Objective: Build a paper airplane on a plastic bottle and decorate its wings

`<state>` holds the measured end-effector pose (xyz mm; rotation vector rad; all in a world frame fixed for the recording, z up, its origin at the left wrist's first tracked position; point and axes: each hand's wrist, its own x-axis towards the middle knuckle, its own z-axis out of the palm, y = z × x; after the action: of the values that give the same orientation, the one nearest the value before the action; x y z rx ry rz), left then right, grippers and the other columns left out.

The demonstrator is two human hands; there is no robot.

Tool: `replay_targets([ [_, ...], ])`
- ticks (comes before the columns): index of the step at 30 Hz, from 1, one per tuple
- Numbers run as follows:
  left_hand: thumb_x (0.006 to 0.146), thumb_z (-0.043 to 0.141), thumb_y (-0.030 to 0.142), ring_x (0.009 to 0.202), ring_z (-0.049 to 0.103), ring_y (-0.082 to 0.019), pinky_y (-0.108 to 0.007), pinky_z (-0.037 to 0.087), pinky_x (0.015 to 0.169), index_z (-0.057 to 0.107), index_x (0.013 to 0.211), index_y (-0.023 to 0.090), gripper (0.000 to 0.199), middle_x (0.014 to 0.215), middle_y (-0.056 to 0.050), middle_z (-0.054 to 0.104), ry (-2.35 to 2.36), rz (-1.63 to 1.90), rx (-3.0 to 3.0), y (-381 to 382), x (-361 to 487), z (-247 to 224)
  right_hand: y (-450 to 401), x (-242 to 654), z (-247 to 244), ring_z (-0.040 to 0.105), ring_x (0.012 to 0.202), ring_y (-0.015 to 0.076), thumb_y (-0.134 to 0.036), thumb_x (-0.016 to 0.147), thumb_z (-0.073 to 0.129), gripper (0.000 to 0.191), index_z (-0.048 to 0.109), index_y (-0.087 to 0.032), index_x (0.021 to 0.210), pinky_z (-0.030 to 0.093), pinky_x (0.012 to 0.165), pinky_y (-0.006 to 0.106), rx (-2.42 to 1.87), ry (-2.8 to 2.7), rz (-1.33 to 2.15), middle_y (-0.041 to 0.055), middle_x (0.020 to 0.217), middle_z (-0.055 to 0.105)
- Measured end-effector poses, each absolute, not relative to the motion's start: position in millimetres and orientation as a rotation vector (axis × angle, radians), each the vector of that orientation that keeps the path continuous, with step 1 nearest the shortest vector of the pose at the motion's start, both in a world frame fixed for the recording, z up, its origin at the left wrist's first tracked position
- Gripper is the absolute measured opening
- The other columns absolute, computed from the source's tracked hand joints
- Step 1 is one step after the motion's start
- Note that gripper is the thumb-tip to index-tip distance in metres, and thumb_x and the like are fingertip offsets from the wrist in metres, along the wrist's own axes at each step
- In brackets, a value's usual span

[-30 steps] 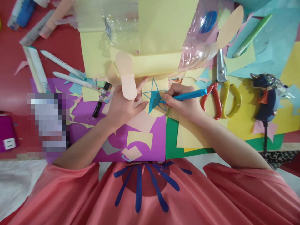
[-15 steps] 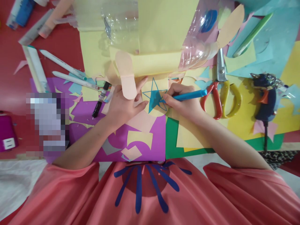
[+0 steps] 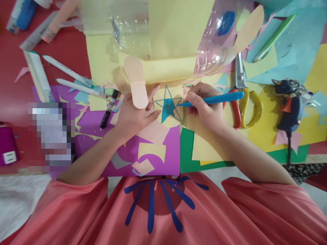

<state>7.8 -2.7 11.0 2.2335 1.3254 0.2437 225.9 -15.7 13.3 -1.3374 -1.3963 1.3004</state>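
My right hand (image 3: 208,110) grips a blue felt-tip pen (image 3: 224,98), its tip at the right side of a star (image 3: 168,107) outlined in blue. Blue fills the star's middle and lower left arm; its other arms are mostly pale. The star is drawn on a pale yellow paper piece (image 3: 176,89) with a rounded lower edge. Resting flat at that paper's left side, my left hand (image 3: 131,117) has its index finger and thumb spread. A pale pink paper strip (image 3: 135,78) with rounded ends covers part of its fingers.
Scissors (image 3: 240,73) with red and yellow handles lie to the right, beside a dark blue glue gun (image 3: 292,109). Clear plastic bottles (image 3: 130,25) stand or lie at the back. A black marker (image 3: 108,110), white pens (image 3: 67,71) and paper scraps (image 3: 152,151) are on the left.
My right hand has shifted slightly right and back from the star, its grip altered. The pen lies flatter and farther right. My left hand stays put.
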Motion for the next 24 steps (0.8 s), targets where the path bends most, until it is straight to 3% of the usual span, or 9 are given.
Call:
replay_targets([
  [3, 0.092, 0.050, 0.033, 0.076, 0.055, -0.019, -0.039, 0.044, 0.093, 0.038, 0.148, 0.019, 0.060, 0.076, 0.000, 0.055, 1.323, 0.249, 2.230, -1.9, 7.9, 9.8, -15.3, 226.8, 11.9, 0.048, 0.051, 0.0102, -0.040, 0.080, 0.069, 0.026, 0.050, -0.023, 0.075, 0.037, 0.049, 0.027, -1.291, -1.404, 1.320, -0.0041, 0.058, 0.051],
  [11, 0.092, 0.050, 0.033, 0.076, 0.055, -0.019, -0.038, 0.044, 0.091, 0.038, 0.148, 0.019, 0.060, 0.077, 0.000, 0.054, 1.313, 0.240, 2.245, -1.5, 7.6, 9.8, -15.3, 226.0, 17.6, 0.049, 0.053, 0.0121, -0.029, 0.081, 0.064, 0.026, 0.050, -0.022, 0.060, 0.036, 0.051, 0.030, -1.390, -1.595, 1.223, -0.0006, 0.055, 0.054],
  [20, 0.092, 0.051, 0.034, 0.076, 0.054, -0.019, -0.038, 0.044, 0.090, 0.037, 0.148, 0.018, 0.060, 0.077, 0.000, 0.055, 1.302, 0.254, 2.262, -2.3, 6.6, 9.0, -16.1, 224.2, 13.7, 0.041, 0.050, 0.0102, -0.038, 0.084, 0.065, 0.036, 0.044, -0.022, 0.059, 0.035, 0.051, 0.029, -1.402, -1.654, 1.174, -0.0019, 0.052, 0.051],
  [24, 0.092, 0.051, 0.033, 0.076, 0.054, -0.019, -0.038, 0.044, 0.090, 0.037, 0.148, 0.017, 0.061, 0.077, 0.000, 0.055, 1.308, 0.238, 2.270, -2.3, 7.0, 9.0, -15.5, 223.5, 13.5, 0.041, 0.050, 0.0091, -0.031, 0.082, 0.063, 0.032, 0.044, -0.021, 0.058, 0.034, 0.051, 0.027, -1.380, -1.656, 1.194, -0.0021, 0.053, 0.051],
])
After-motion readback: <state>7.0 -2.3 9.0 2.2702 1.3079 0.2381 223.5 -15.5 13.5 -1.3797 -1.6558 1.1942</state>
